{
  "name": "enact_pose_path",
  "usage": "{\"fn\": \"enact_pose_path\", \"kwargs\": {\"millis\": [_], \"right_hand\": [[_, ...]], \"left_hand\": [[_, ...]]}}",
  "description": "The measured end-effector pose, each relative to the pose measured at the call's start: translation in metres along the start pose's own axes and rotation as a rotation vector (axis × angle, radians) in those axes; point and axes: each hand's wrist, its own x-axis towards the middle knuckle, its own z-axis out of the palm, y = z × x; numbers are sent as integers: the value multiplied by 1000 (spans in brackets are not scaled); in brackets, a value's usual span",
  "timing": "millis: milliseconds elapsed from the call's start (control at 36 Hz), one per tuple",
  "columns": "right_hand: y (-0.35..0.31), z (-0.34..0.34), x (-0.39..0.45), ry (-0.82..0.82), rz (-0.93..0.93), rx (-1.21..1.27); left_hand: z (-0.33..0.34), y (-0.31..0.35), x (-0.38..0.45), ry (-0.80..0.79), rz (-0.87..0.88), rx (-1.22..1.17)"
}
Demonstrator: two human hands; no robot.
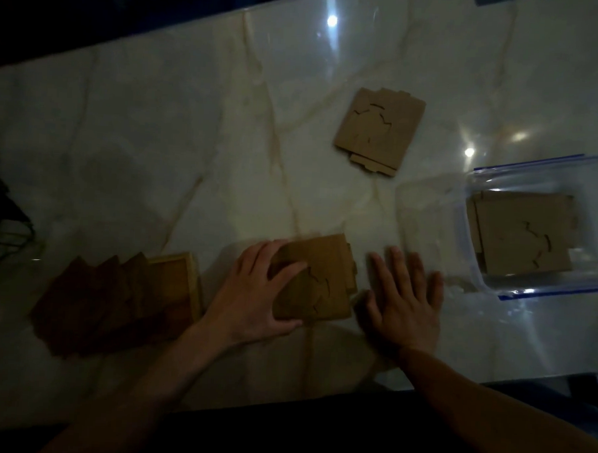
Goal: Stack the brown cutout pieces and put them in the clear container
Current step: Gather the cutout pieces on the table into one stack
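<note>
A small stack of brown cutout pieces lies on the marble table near the front edge. My left hand grips its left side, fingers over the top and thumb under the near corner. My right hand lies flat on the table just right of the stack, fingers spread, holding nothing. A fanned row of more brown pieces rests at the left. Another small stack sits farther back. The clear container, with blue rims, stands at the right and holds several brown pieces.
Dark cables lie at the table's left edge. The table's front edge runs just before my forearms. Bright light reflections mark the glossy surface near the container.
</note>
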Motion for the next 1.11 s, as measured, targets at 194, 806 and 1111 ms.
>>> {"fn": "enact_pose_path", "kwargs": {"millis": [194, 806, 1111], "right_hand": [[1, 2, 0, -14, 2, -18], [4, 10, 3, 62, -11, -54], [5, 8, 3, 35, -6, -41]], "left_hand": [[14, 11, -3, -51, -27, 9], [26, 11, 2, -87, -24, 8], [26, 10, 2, -90, -18, 10]]}}
